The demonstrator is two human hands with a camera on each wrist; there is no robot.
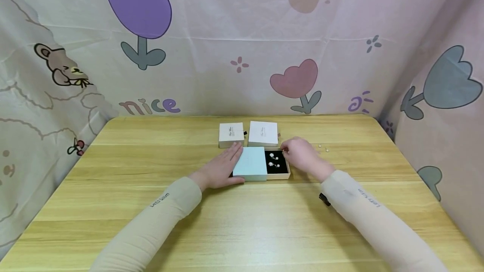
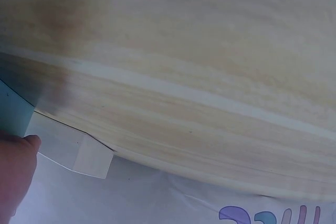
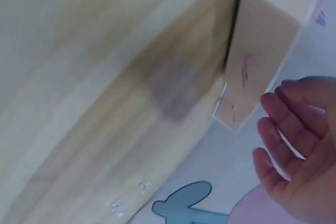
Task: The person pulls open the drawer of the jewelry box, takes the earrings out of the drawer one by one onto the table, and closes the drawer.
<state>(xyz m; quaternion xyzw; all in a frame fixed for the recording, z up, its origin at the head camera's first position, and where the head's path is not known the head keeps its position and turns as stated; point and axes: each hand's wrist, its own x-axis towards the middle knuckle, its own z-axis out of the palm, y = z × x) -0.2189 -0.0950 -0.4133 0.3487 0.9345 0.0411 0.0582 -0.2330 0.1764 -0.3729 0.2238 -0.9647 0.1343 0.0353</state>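
A pale blue jewelry box (image 1: 249, 163) lies on the table with its drawer (image 1: 278, 176) pulled partly out to the right. Pearl-like earrings (image 1: 274, 164) rest on the drawer's black lining. My left hand (image 1: 221, 167) grips the box's left end, fingers along the back and thumb at the front edge. My right hand (image 1: 302, 154) is at the drawer's back right corner. In the right wrist view its fingers (image 3: 286, 135) are loosely curled beside the drawer end (image 3: 262, 40), which has a small ribbon tab; I see nothing held there.
Behind stand two white boxes, a left one (image 1: 231, 134) with a black tab and a right one (image 1: 263, 133) with a pink tab. Two small earrings (image 1: 323, 148) lie on the table beyond my right hand. A small black object (image 1: 324, 199) is beside my right sleeve. A printed curtain (image 1: 211, 53) borders the table.
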